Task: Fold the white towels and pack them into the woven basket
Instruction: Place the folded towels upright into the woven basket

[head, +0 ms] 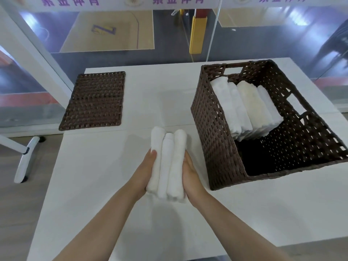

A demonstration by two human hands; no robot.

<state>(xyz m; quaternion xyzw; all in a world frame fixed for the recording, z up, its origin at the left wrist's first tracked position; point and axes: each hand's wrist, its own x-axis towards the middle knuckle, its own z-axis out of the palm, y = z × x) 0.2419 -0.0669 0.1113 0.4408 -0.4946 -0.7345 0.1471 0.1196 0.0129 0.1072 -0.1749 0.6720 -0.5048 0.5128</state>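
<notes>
Three folded white towels [167,164] stand on edge, side by side, pressed together between both hands above the counter [113,185], just left of the woven basket [216,129]. Left hand [145,172] flat against the left side of the bundle, thumb tip on the outer towel. Right hand [190,176] flat against the right side, fingers mostly hidden behind the towels, so whether they curl under is hard to tell. Neither hand clenched; they squeeze the bundle palm to palm.

Basket already holds a row of packed towels [246,108] along its far half; the near half looks bare and dark. Flat woven lid [96,100] lies well apart at far left.

Step in hand, likely: carry the bundle into the basket. To do it well, keep even palm pressure so the middle towel doesn't slip, lift clear of the near rim, lower the bundle into the open near half, folds aligned with the packed row, then release both hands together.
</notes>
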